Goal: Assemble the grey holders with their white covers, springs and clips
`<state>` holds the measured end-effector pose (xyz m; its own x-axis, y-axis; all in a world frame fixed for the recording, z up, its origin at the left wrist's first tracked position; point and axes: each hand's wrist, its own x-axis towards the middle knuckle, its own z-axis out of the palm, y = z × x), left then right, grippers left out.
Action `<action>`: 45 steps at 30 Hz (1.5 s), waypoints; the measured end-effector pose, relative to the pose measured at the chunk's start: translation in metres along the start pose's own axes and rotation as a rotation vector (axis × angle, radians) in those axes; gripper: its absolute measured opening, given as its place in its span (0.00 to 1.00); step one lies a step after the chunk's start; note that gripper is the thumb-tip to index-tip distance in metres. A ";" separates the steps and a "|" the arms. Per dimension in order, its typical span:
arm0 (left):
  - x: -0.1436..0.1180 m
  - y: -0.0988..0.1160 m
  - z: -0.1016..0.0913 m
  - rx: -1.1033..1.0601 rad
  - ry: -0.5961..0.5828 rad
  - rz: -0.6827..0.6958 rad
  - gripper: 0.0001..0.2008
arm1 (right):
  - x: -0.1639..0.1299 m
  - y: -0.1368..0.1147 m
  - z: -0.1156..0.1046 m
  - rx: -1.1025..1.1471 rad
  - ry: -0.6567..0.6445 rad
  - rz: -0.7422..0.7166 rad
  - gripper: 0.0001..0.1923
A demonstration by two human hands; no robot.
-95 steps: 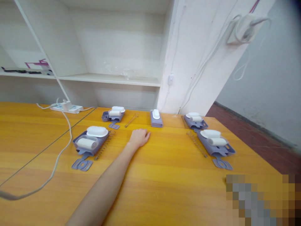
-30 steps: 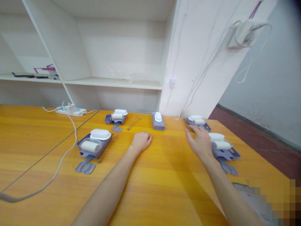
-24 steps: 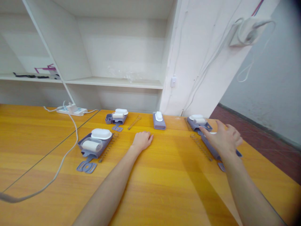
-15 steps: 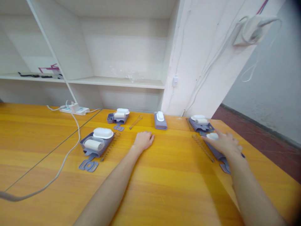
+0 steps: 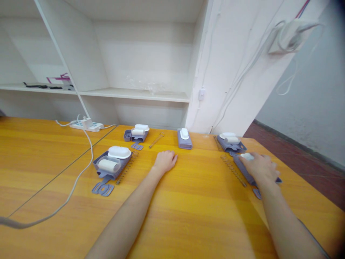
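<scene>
Wooden table | right hand covers, grasps purple tray | left hand flat, released

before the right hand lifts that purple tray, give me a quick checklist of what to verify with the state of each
1. Right hand on the near right purple tray: ok, it lies over the tray's top.
2. Fingers closed round the tray: cannot tell, the hand hides them.
3. White cap on that tray: ok, its end shows past the fingertips.
4. Spring beside the tray, apart from the hand: ok.
5. Left hand out of the way: ok, flat on the table, holding nothing.
6. Far right tray apart from the hand: ok.
</scene>
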<state>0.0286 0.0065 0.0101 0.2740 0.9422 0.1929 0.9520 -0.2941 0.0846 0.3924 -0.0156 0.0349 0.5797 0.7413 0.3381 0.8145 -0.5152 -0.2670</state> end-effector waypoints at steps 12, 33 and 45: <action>0.000 0.001 -0.002 -0.001 -0.017 -0.007 0.22 | -0.032 -0.065 -0.019 0.104 0.094 -0.472 0.24; -0.001 0.001 -0.001 -0.006 -0.010 -0.005 0.22 | -0.076 -0.092 0.014 0.052 0.070 -0.605 0.23; -0.001 0.000 0.000 -0.011 0.011 0.005 0.22 | -0.006 -0.011 0.002 -0.048 -0.106 0.006 0.30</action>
<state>0.0282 0.0062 0.0095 0.2776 0.9388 0.2038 0.9490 -0.3010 0.0942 0.3795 -0.0136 0.0335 0.5809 0.7781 0.2390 0.8127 -0.5379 -0.2240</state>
